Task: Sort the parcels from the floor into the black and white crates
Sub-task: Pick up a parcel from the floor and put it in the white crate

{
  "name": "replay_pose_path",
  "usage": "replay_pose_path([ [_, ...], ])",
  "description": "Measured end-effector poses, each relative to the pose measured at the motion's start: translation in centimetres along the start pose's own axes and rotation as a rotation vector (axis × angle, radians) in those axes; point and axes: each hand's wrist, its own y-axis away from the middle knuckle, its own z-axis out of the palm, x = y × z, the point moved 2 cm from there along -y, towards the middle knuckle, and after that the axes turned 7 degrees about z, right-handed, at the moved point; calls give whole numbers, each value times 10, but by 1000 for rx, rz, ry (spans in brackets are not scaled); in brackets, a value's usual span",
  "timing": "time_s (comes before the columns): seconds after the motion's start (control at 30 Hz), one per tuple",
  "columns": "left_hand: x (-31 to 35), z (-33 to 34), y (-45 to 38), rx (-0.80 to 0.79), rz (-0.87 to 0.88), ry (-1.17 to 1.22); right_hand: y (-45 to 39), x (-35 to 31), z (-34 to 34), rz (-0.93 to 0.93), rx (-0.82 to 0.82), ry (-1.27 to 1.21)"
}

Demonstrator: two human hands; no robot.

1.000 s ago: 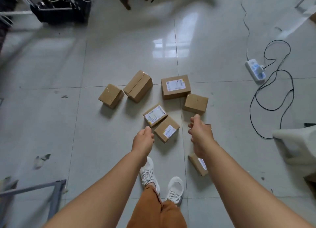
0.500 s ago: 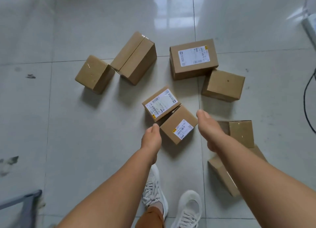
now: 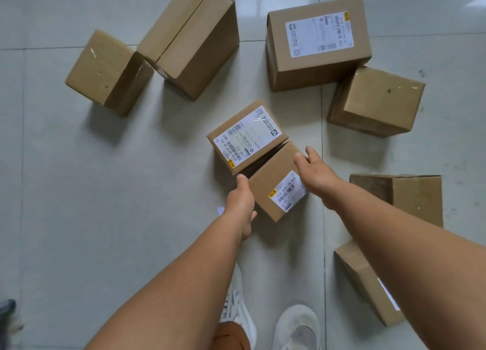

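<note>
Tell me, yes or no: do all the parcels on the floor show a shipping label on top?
No. The cube-shaped parcel at far left and the parcel at right show only bare taped cardboard on top.

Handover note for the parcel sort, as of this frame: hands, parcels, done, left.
Left hand: at the near-left side of the small labelled parcel, thumb up along its edge; full grip not visible.
Right hand: fingers straight, on that parcel's far-right edge.
Parcels: eight on the tiled floor. The small one abuts a second labelled parcel; a big labelled parcel lies beyond, plain ones around.
Crates: not in view.
Done: no parcel lifted yet.
Left: lift this parcel, find the crates, sort all eight.
</note>
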Motion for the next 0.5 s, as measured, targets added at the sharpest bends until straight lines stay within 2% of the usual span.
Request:
replay_pose_path([
  [0.2,4,-4,32,60,6,98,32,11,-15,107,54,-86],
  [0.33,21,-11,92,81,33,132,93,2,-38,205,53,-200],
  [0.5,51,-22,177,77,99,144,171,-23,-75,183,48,-310],
])
